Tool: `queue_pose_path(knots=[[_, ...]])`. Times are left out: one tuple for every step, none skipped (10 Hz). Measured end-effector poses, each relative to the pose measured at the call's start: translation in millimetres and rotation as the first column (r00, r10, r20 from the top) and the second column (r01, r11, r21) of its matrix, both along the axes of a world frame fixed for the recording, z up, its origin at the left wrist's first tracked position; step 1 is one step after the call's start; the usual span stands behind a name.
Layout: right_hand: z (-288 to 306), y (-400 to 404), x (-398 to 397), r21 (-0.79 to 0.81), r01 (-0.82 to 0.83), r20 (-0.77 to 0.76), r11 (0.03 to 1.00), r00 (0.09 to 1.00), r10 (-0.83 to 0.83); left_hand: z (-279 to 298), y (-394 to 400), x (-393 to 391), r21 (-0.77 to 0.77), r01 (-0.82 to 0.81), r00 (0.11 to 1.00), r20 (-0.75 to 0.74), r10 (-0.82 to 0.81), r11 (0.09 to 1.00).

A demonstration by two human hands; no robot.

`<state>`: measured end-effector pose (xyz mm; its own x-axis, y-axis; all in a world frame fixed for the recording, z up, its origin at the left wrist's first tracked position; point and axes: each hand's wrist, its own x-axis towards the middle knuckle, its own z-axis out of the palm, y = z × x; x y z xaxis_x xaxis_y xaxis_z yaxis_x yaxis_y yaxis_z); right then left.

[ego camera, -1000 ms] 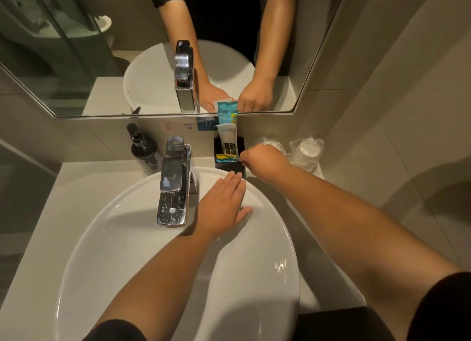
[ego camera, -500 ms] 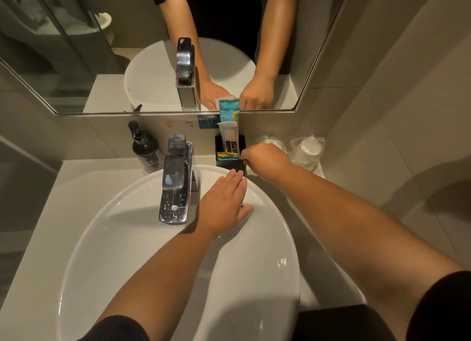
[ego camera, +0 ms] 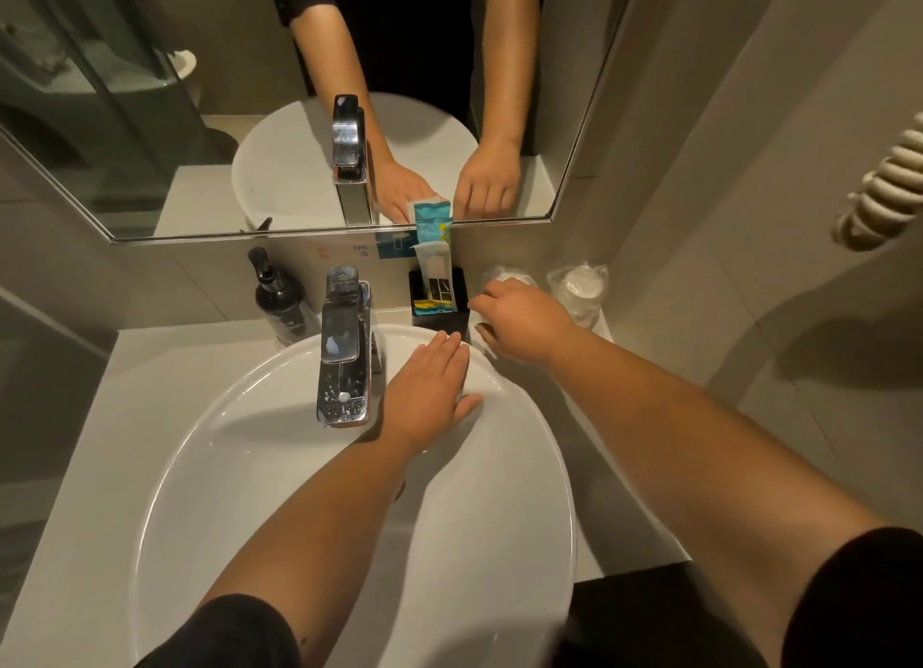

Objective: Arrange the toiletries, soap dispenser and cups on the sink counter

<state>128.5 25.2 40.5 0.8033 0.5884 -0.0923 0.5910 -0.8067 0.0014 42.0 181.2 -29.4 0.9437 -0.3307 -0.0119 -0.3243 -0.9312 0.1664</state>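
My left hand (ego camera: 429, 393) lies flat with straight fingers on the back rim of the white basin (ego camera: 279, 492), right of the tap. My right hand (ego camera: 524, 320) curls over a plastic-wrapped cup (ego camera: 504, 274) on the counter, just right of a black holder (ego camera: 452, 320). That holder contains upright toiletry sachets (ego camera: 435, 273). A second wrapped cup (ego camera: 579, 288) stands further right, by the wall. The dark soap dispenser (ego camera: 279, 300) stands left of the tap. Most of the gripped cup is hidden under my hand.
A chrome tap (ego camera: 344, 353) rises at the back of the basin. The mirror (ego camera: 299, 118) hangs directly above the counter (ego camera: 95, 443). Tiled walls close in on the right, where a white coiled fitting (ego camera: 889, 193) hangs.
Both hands stay about where they were. My right hand's fingers have shifted slightly on the wrapped cup beside the black holder.
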Motion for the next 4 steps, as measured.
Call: queue_pose_path(knots=[[1.9, -4.0, -15.9, -0.031, 0.051, 0.025, 0.998, 0.998, -0.050, 9.5, -0.3, -7.5, 0.060, -0.024, 1.000, 0.015, 0.023, 0.998], [6.5, -3.6, -36.1, -0.052, 0.129, 0.023, 0.990, 0.992, -0.127, 19.2, -1.4, -17.1, 0.102, -0.050, 0.999, 0.007, 0.050, 0.994], [10.1, -6.9, -57.3, -0.033, 0.206, 0.010, 0.978, 0.978, -0.206, 31.0, -4.1, -24.9, 0.124, -0.100, 0.994, -0.021, 0.103, 0.987], [14.2, -12.1, -80.7, -0.017, 0.289, 0.021, 0.957, 0.957, -0.288, 38.9, -5.2, -36.5, 0.116, -0.163, 0.983, -0.063, 0.171, 0.980]])
